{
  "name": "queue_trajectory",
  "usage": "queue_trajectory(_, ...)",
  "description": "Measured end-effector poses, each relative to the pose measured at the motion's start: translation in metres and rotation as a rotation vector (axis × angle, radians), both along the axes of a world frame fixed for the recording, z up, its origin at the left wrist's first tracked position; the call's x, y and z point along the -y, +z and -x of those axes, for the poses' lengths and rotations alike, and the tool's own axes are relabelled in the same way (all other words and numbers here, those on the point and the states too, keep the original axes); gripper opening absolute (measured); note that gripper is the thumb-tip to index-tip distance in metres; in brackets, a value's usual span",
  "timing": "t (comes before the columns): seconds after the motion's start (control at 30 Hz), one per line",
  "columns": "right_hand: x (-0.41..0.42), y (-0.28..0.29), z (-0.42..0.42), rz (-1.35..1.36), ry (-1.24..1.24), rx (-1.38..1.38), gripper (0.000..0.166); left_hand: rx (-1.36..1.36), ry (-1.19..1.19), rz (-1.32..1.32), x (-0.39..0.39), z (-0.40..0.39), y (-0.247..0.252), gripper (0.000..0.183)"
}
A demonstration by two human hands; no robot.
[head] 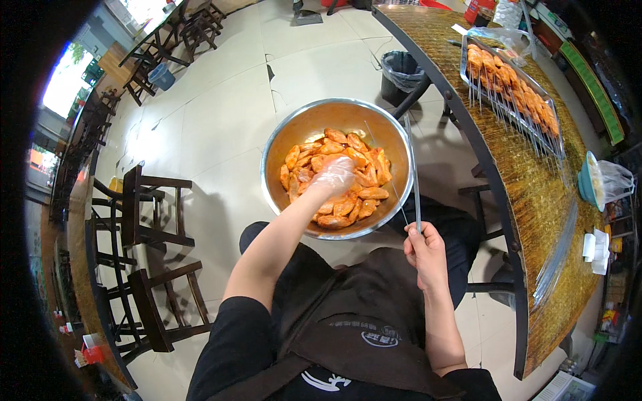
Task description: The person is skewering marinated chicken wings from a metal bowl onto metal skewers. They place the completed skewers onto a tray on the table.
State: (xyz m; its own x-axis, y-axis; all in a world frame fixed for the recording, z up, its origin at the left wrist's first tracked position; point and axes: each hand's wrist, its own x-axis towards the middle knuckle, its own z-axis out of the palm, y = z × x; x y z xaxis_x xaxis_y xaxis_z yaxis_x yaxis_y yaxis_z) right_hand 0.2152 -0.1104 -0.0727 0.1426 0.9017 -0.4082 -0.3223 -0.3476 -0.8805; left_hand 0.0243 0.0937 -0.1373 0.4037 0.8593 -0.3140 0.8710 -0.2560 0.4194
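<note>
A large steel bowl (pixel 281 125) of marinated chicken wing pieces (pixel 336 220) sits in front of my knees. My left hand (pixel 335 175), in a clear plastic glove, reaches into the bowl and touches the wings; its fingertips are hidden among them. Bare and to the right of the bowl, my right hand (pixel 424 245) grips a bundle of thin metal skewers (pixel 416 185), which points away from me past the bowl's rim. One separate skewer slants from that hand across the rim into the bowl. Skewered wings (pixel 521 95) fill a metal tray (pixel 559 145) on the table at the right.
The wooden table (pixel 506 175) curves along my right, bearing loose skewers (pixel 556 255), a teal bowl (pixel 591 180) with a plastic bag, and white paper packs (pixel 597 250). Beyond my bowl stands a lined bin (pixel 401 75). Dark wooden stools (pixel 160 235) are at the left.
</note>
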Motion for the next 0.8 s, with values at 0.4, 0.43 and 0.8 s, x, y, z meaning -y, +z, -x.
queue_trajectory(0.4,0.003,0.005,-0.003,0.017,0.017,-0.004,0.011,0.164,0.260,0.314,-0.017,-0.007,0.014,0.044)
queue_trajectory(0.43,0.004,0.004,-0.002,0.014,0.024,-0.014,0.011,0.299,0.383,0.407,-0.014,0.000,0.030,0.049)
queue_trajectory(0.8,0.017,0.006,0.020,-0.024,0.195,-0.005,0.008,1.815,0.988,0.657,0.041,0.055,0.083,0.035)
